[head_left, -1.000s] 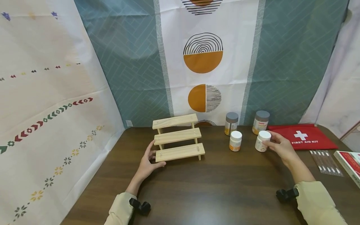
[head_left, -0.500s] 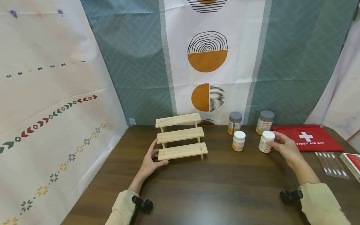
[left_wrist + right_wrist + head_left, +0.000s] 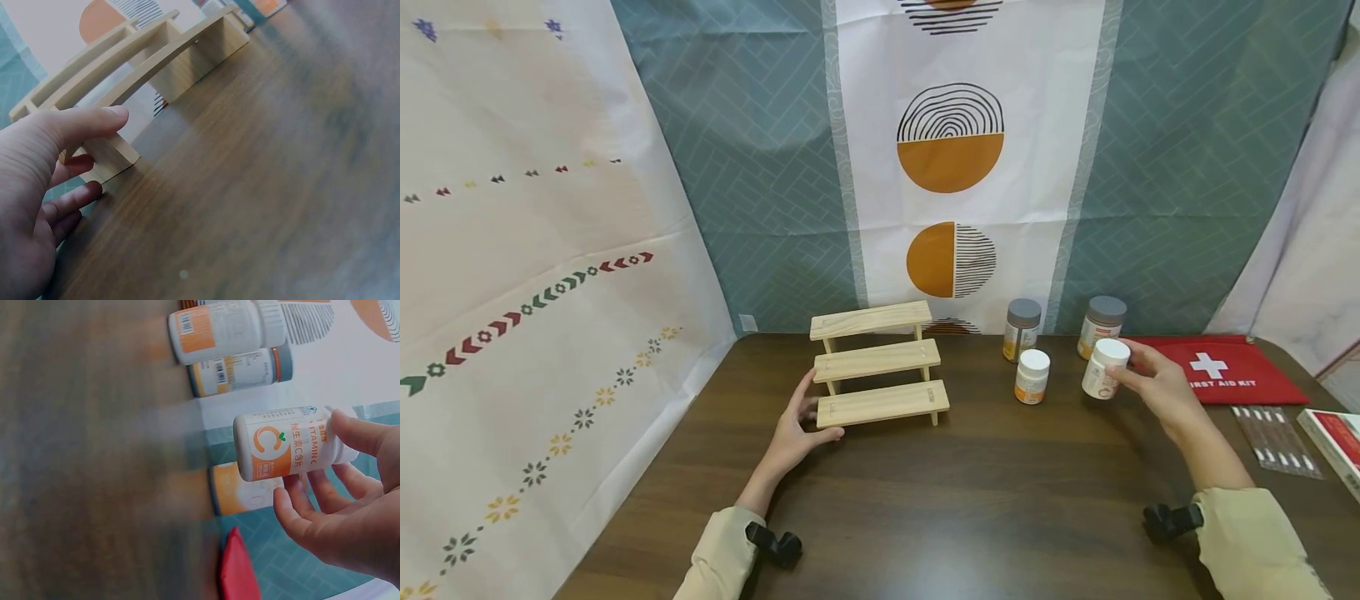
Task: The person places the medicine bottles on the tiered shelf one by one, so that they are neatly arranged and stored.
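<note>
The right hand [image 3: 1161,387] grips a white vitamin C bottle [image 3: 1102,375] near its cap, thumb on one side and fingers on the other. The bottle is slightly tilted and just above the table. The left hand [image 3: 792,437] rests loosely spread at the left end of a three-step wooden rack [image 3: 880,362], thumb in front, fingers at the side; how hard it presses, I cannot tell.

To handle this well, the pinch probably wants to stay firm and high, the bottle level and away from its neighbours. The rack looks light, so a gentle, steady left hand should suit it.

Left of the held bottle stands another white bottle [image 3: 1032,385], with a grey-lidded jar [image 3: 1021,333] behind it; a second grey-lidded jar [image 3: 1103,321] stands just behind the held one. Farther right lie a red first aid pouch [image 3: 1266,367], a pack of cotton swabs [image 3: 1277,440] and a box [image 3: 1333,437].

The table [image 3: 962,500] is dark brown wood. A teal and white curtain [image 3: 760,167] hangs behind it, a patterned pale cloth [image 3: 512,292] at left.
</note>
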Demonstrator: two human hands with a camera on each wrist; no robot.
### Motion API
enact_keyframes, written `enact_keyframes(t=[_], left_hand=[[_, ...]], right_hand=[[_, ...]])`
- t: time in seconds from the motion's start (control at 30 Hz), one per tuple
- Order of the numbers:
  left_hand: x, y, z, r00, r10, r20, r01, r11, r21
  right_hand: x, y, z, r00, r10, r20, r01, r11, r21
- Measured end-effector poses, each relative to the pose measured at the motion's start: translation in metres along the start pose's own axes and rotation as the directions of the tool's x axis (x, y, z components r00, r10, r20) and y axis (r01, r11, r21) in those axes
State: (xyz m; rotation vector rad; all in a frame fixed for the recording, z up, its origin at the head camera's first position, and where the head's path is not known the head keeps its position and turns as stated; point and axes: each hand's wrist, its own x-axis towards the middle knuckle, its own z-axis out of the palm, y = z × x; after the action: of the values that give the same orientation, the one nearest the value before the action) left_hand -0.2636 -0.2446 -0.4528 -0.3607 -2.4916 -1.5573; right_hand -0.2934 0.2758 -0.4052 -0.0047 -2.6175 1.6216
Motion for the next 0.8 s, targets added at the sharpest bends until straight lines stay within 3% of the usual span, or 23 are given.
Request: enact_keyframes(t=[0.1,0.23,0.43,0.57,0.8], left_hand=[[0.001,-0.002,0.000,1.000,0.003,-0.002,-0.003,1.000,-0.009],[0.005,-0.022,0.002,1.000,0.004,-0.016,-0.005,1.000,-0.031],[0.005,-0.022,0.004,1.000,0.000,-0.001,0.000,0.999,-0.042],[0.004,-0.017,0.004,1.000,-0.010,-0.007,0.010,0.999,-0.045],[-0.002,0.010,-0.001,0.999,-0.035,0.009,0.035,0.999,-0.036]], right_hand=[[-0.001,-0.008,-0.002,1.000,-0.014,-0.009,0.014,1.000,0.007],[-0.003,-0.018,-0.004,1.000,-0.013,-0.014,0.013,1.000,0.029],[0.004,-0.038,-0.008,0.998,-0.049,-0.043,0.047,0.998,-0.045],[0.010,-0.059,-0.008,0.996,-0.086,-0.032,0.086,0.996,-0.025],[0.022,-0.094,0.000,0.994,-0.103,0.025,0.103,0.994,0.023]])
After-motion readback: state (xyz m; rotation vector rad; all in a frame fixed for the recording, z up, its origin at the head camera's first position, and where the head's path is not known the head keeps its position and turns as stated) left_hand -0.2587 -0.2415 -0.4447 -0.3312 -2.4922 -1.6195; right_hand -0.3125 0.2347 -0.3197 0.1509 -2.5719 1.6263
